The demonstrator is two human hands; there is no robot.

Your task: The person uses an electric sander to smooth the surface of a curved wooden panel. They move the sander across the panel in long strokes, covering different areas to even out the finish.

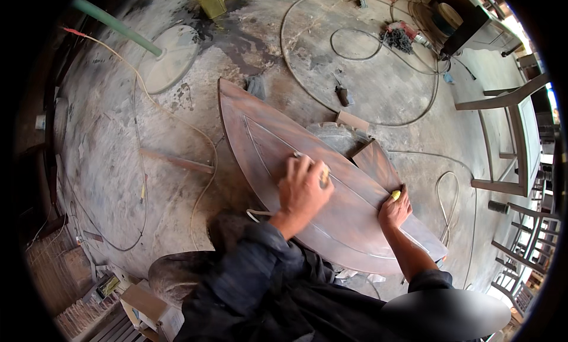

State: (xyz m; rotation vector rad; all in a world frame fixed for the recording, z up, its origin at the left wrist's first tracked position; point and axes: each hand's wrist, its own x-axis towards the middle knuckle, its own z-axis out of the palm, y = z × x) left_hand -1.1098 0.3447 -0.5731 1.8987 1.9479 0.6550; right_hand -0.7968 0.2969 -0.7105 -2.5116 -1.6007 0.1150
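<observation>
A reddish-brown wooden panel [270, 133], pointed at both ends with one curved edge, lies before me, dusted pale in places. A thin light line runs inside its outline. My left hand [306, 189] is on the panel's middle, fingers bent around a small object [325, 177], blurred and mostly hidden; a yellowish part shows. My right hand [396, 209] grips the panel's far edge towards the right end, its thumb on top with a yellow covering [396, 194] at the tip. The fingers below that edge are partly hidden.
Under the panel's far side are a wooden block [377, 160] and a round grey support [339, 135]. Hoses and cables [284, 44] loop over the concrete floor. A red power tool [406, 31] lies far right, wooden chair frames [519, 138] stand right, and a cardboard box [146, 302] sits lower left.
</observation>
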